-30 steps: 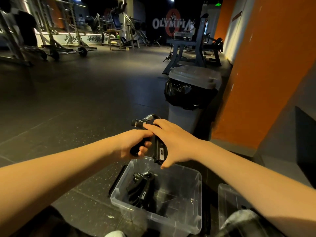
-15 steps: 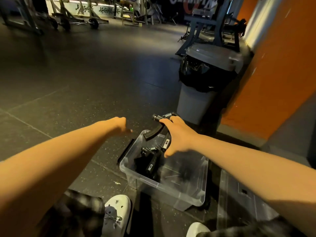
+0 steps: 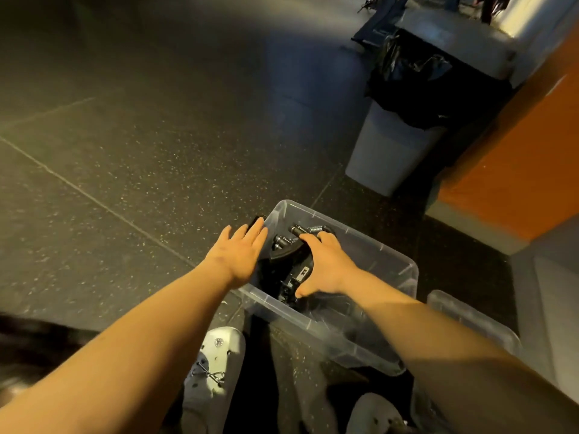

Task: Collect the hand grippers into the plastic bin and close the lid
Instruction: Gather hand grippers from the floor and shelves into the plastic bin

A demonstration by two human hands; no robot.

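Observation:
A clear plastic bin [image 3: 404, 270] stands on the dark floor in front of me. Inside it my right hand [image 3: 326, 264] grips a black hand gripper [image 3: 305, 231] with a steel spring, low over another black hand gripper [image 3: 282, 245] lying in the bin. My left hand [image 3: 241, 252] is open with straight fingers, hovering over the bin's left rim. Beneath its fingertips a further black object [image 3: 255, 222] lies on the floor beside the bin, mostly hidden. The clear lid [image 3: 470, 317] lies on the floor to the right of the bin.
A grey trash can [image 3: 385, 151] with a black liner stands behind the bin. An orange wall [image 3: 517, 170] runs along the right. My white shoes [image 3: 216, 364] are at the bottom, close to the bin. Speckled dark floor stretches to the left.
My right hand has lowered the hand gripper from above the rim down into the bin. My left hand let go of it, opened, and moved toward the bin's left edge. The view tilted down.

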